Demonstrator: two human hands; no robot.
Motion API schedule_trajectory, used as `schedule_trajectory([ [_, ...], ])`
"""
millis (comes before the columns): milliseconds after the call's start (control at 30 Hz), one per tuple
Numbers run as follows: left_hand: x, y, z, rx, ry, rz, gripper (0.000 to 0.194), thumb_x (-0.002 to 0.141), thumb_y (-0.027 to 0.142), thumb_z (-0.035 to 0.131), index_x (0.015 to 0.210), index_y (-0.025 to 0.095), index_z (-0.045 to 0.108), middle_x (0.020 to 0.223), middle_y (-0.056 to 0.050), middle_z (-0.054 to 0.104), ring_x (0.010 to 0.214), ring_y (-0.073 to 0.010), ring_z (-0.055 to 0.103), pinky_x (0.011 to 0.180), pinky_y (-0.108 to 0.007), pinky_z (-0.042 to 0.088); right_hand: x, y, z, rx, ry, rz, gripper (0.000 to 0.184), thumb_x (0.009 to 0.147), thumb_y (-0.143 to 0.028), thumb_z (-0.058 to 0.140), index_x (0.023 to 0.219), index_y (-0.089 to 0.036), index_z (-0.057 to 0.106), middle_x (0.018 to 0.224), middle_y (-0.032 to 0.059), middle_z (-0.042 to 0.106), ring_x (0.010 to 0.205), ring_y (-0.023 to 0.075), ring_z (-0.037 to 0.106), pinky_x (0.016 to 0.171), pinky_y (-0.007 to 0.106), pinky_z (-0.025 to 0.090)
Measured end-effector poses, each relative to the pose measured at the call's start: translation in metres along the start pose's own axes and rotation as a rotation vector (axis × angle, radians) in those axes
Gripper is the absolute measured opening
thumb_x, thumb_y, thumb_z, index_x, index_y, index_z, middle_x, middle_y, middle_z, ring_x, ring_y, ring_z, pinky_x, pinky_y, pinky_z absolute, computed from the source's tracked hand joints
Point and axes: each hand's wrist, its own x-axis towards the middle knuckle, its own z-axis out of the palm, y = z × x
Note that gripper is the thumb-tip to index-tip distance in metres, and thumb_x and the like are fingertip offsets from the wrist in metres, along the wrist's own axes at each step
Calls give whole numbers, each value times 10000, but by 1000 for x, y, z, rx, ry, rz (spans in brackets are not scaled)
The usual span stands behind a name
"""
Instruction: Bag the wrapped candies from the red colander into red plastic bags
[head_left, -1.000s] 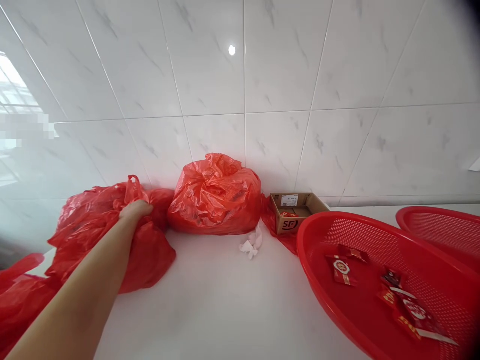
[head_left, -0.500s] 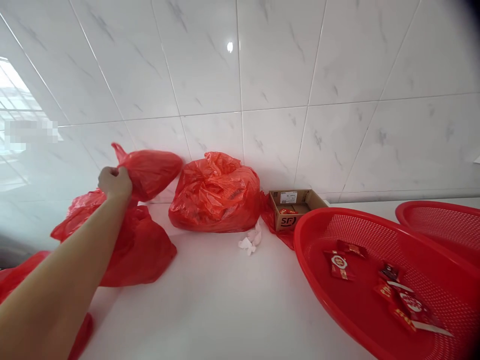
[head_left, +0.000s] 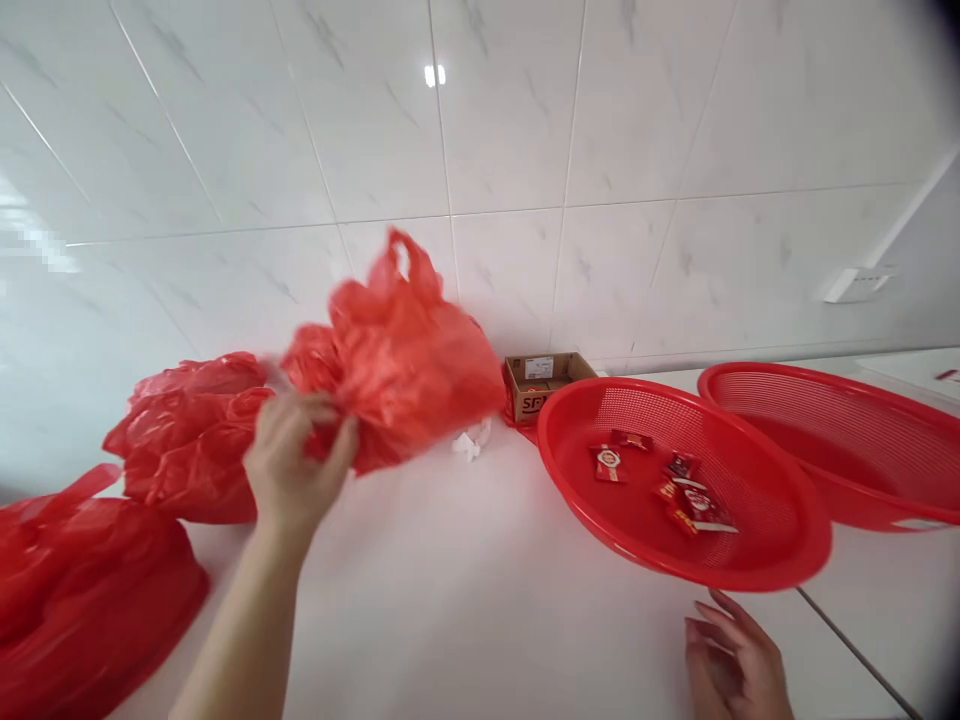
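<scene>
My left hand pinches the gathered edge of a red plastic bag, lifted over the white table and slightly blurred. The bag looks full, with a handle loop sticking up; its contents are hidden. Low on the right, my right hand is open over the table, fingers loosely curved and apart. It is just below the near rim of a round red plastic basket. Several small red wrapped packets lie on the basket's floor.
At the left stand a large red bag and further red bags. Crumpled tissue and a small cardboard box lie near the tiled wall. A second red basket stands at the right, below a wall socket.
The view has turned right. My left hand has brought a red bag rightward from above the left bags, in front of the middle one. My right hand has come into view below the basket.
</scene>
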Motion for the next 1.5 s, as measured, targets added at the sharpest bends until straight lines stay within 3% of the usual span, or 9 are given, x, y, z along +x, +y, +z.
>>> schedule_trajectory([
  [133,-102,39,-16,-146,-381,84,42,849,270,682,839,235,660,1008,-37,713,968,-206,655,831,-348,556,-11,-26,-11,113,-70,18,243,879,-407,601,962,-182,643,1083,111,680,903,237,686,779,363,584],
  [233,-143,59,-31,-196,-518,54,59,865,261,678,922,248,669,1100,-56,713,1083,-231,635,863,-366,560,-9,-69,-13,198,-200,-105,139,928,-308,568,953,-195,645,932,66,687,813,192,684,738,316,583],
  [400,-150,79,-51,-311,-592,-22,113,887,195,657,977,261,640,1032,-23,722,1026,-204,646,1022,-442,466,20,-180,6,340,-446,-564,177,942,-121,513,1035,-226,621,924,34,678,852,164,655,756,300,548],
  [567,-147,92,-61,-360,-589,-14,142,887,151,640,968,266,623,926,10,719,941,-184,647,967,-390,486,37,-257,69,268,-633,-852,216,948,-168,538,1141,-205,628,1167,84,668,1115,215,608,984,383,500],
  [733,-162,89,-71,-315,-514,-49,177,888,156,638,1022,267,603,884,-6,682,903,-190,631,878,-359,525,38,-246,135,-226,-883,-689,686,810,-339,766,1428,-195,507,1207,175,643,1117,361,612,943,556,494],
  [867,-170,86,-63,-105,-298,-227,549,820,321,734,1314,233,511,1375,-173,491,1265,-332,503,983,-514,485,28,-222,151,-98,-901,-561,549,852,-231,703,1381,-207,555,1179,127,688,1112,288,646,966,461,505],
  [1067,-156,88,-22,193,-416,-244,939,757,290,734,1554,246,241,1585,-191,331,1465,-434,261,1119,-655,283,15,-226,143,602,-859,-364,159,912,-285,609,1021,-270,725,1058,14,745,1020,180,682,949,333,515],
  [1267,-145,72,0,342,-507,-168,533,905,191,535,1431,275,524,1443,-156,522,1337,-364,447,1115,-683,236,43,-236,130,1079,-520,106,212,848,-394,660,1002,-255,701,1066,34,733,1022,217,663,931,384,507],
  [1500,-119,26,-3,413,-499,-177,388,927,177,462,1224,265,696,1259,-165,597,1181,-365,533,1038,-779,236,66,-230,75,1141,-306,122,195,887,-379,576,1032,-256,614,1046,55,701,882,169,653,724,303,497],
])
